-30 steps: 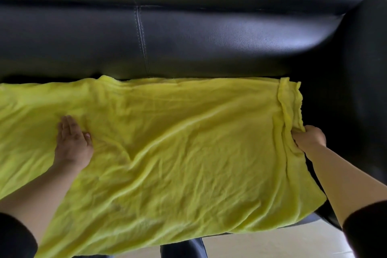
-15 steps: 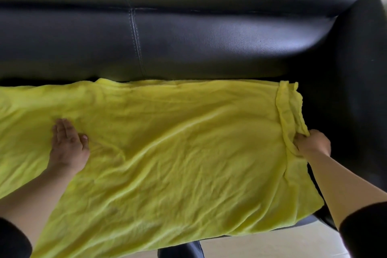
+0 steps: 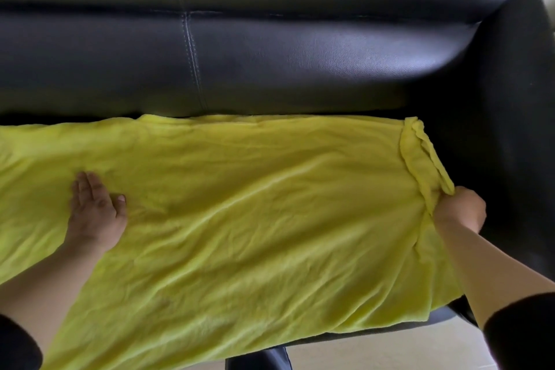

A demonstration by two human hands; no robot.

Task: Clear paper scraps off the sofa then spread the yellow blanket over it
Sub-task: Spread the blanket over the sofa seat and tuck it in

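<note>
Now pinning the yellow blanket [image 3: 270,219] under the flat, released left hand [image 3: 94,213], probably as an anchor; gripping its bunched edge in the right hand [image 3: 459,210], likely to pull creases out across the sofa [image 3: 300,69].

No writing, label, brand mark or number can be read on the yellow blanket [image 3: 255,219] or the sofa [image 3: 300,63].

Yellow blanket [image 3: 255,219], left end off-frame.
</note>
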